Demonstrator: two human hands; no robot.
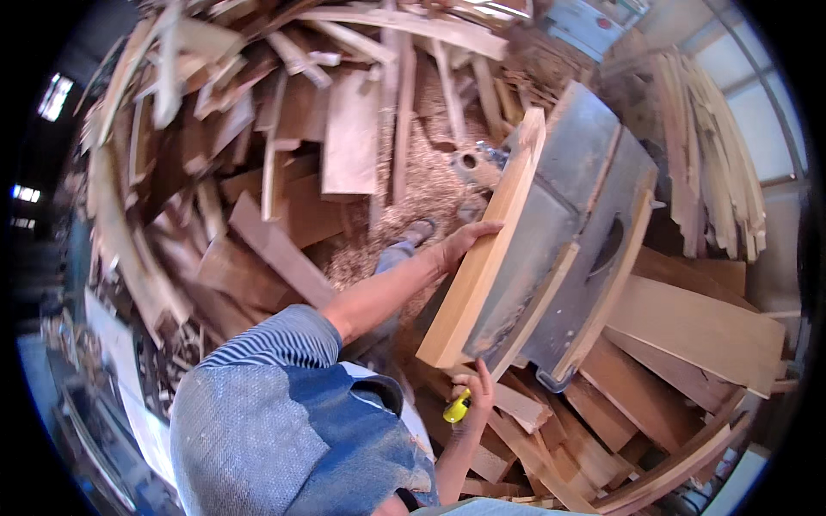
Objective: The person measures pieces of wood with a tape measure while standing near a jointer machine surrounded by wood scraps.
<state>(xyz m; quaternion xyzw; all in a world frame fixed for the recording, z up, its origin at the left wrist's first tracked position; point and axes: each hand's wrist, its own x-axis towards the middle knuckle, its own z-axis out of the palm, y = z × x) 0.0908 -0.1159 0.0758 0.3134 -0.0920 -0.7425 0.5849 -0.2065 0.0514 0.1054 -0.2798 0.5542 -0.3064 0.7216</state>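
Nearest me, a worker in a faded blue top [292,439] with a striped sleeve [280,340] leans over the work. The right hand [473,400] is curled around a small bright yellow tool [457,407], its index finger raised beside the near end of a thick, pale plank [487,267]. Whether that fingertip touches the wood, I cannot tell. Ahead of it, the left hand [469,245] has hold of the plank's left edge, fingers partly bent over it; the thumb is hidden. The plank slants away between the hands and beyond them, along the left side of a grey metal machine table [559,198]. To the right of both hands, two wooden strips [538,305] lie along that table. Wide boards [697,331] pile up further right. Beyond the left hand, wood shavings [400,228] cover the floor beside heaped offcuts [348,138].
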